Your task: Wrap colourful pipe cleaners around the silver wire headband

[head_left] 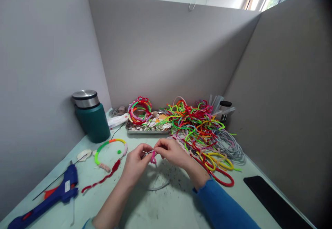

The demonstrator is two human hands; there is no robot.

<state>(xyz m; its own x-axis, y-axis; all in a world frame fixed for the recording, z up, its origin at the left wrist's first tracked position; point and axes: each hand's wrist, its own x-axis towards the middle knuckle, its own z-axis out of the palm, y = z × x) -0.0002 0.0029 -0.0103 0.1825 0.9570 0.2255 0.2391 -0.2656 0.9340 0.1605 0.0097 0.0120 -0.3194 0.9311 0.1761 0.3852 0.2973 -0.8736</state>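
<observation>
Nearest on the table (166, 211) lie one glue gun (52, 196), left, and one phone (272, 196), right. At the centre the left hand (136, 161) and right hand (171, 152) pinch tight on one pink pipe cleaner (153, 158); its short end hangs downward. Behind are one coloured pile (199, 125), one tray (145, 129) and one bottle (92, 116).

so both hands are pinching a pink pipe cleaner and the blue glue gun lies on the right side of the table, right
Not quite: the head view shows the blue glue gun on the left side of the table, not the right. The rest holds: the left hand and right hand both pinch the pink pipe cleaner.
</observation>
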